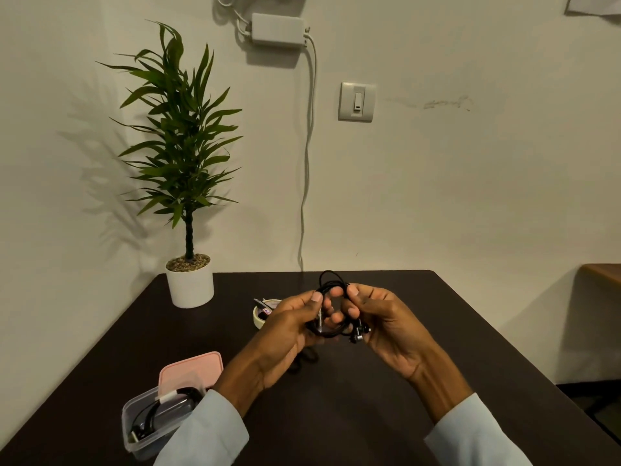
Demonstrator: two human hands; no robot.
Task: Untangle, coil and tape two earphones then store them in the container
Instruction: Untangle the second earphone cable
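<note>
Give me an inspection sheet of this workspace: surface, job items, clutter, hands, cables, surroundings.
Surface: dark table, against a pale wall.
Job's things: black earphone coil held above the table; clear container at the near left with a taped black earphone inside; pink lid leaning behind it; tape roll behind the hands.
Clutter: potted plant at the far left corner.
Grippers: left hand and right hand both pinch the coil.
Cables: white cable running down the wall from a white box.
Surroundings: wall switch; a wooden edge at the right.
</note>
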